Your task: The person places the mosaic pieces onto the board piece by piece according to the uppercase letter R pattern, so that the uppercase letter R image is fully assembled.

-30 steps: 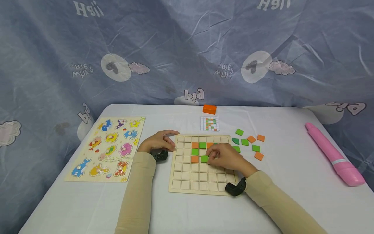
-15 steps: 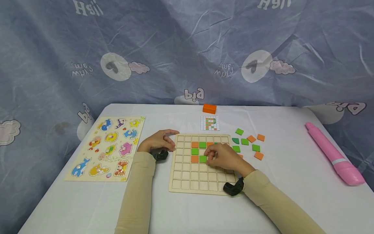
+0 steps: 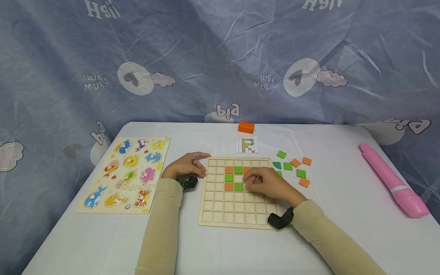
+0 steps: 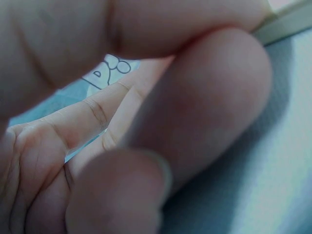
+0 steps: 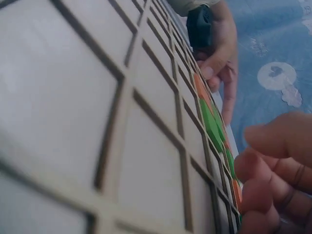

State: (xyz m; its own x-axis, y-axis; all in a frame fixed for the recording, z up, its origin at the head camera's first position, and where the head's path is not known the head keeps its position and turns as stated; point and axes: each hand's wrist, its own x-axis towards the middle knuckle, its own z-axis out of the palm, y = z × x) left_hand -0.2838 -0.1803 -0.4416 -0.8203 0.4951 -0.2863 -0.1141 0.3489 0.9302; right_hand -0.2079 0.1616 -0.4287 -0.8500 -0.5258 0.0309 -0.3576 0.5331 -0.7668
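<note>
A wooden grid board (image 3: 220,218) lies on the table, with green and orange square tiles in several cells. My right hand (image 3: 268,184) hovers low over the board, just right of a green tile (image 3: 238,186) lying in a cell beside an orange tile (image 3: 229,186). In the right wrist view its fingers (image 5: 256,195) are loosely bent, with nothing between them and the thumb. My left hand (image 3: 183,167) rests at the board's upper left edge, index finger stretched to the corner and the others relaxed. The right hand hides part of the upper tile row.
Loose green and orange tiles (image 3: 288,166) lie right of the board. Behind it are a pattern card (image 3: 246,145) and an orange block (image 3: 246,128). An animal puzzle board (image 3: 137,175) lies at left, a pink wand-shaped object (image 3: 392,181) at far right.
The green tile, earlier askew at my right fingertips, now lies square in its cell. My right hand has let go and shifted slightly right. The left hand has stayed still.
</note>
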